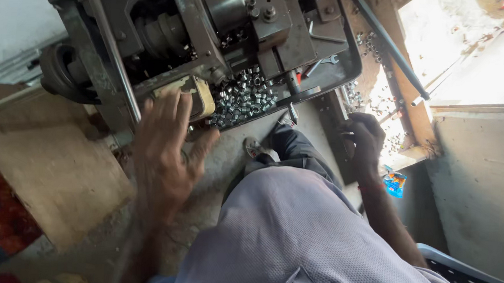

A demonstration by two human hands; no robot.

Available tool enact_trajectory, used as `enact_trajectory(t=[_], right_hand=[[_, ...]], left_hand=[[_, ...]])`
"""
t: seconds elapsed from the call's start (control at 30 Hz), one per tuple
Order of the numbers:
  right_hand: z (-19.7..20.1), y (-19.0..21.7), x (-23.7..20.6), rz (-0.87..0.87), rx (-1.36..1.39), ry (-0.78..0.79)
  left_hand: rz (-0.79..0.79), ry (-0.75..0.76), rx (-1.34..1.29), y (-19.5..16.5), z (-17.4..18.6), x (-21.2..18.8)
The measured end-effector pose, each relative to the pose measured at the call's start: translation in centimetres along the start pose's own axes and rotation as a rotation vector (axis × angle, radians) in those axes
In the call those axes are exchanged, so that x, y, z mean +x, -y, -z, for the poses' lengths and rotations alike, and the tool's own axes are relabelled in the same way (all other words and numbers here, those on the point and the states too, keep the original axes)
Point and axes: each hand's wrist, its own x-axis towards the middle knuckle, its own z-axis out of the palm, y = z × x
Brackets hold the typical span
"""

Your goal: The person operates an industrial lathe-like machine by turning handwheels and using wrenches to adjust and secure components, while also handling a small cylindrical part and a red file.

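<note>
Shiny metal rings (244, 98) heap beside the matt, grimy steel lathe (183, 26).

Lathe-type machine (212, 34) at top centre. Tray (350, 66) beneath it, heap of small metal rings (243, 97) inside. Left hand (167, 148) before machine, near long rod (109, 45). Right hand (365, 142) at tray's right edge. Wooden board (52, 164) left. Plastic chair (471, 277) lower right.
</note>
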Motion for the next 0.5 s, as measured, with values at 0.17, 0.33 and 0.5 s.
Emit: enact_trajectory(t=[0.17,0.33,0.5], right_hand=[[-3.0,-4.4,5.5,-0.023,-0.575,0.188],[-8.7,-5.9,10.3,-0.119,-0.578,0.662],[-12.6,-6.2,13.6,0.025,-0.739,0.717]], left_hand=[[0.358,-0.115,0.244,-1.1,-4.8,-5.0],[0.564,-0.344,0.306,0.1,-7.3,-6.3],[0.930,-0.738,-0.100,2.7,-8.6,-6.8]])
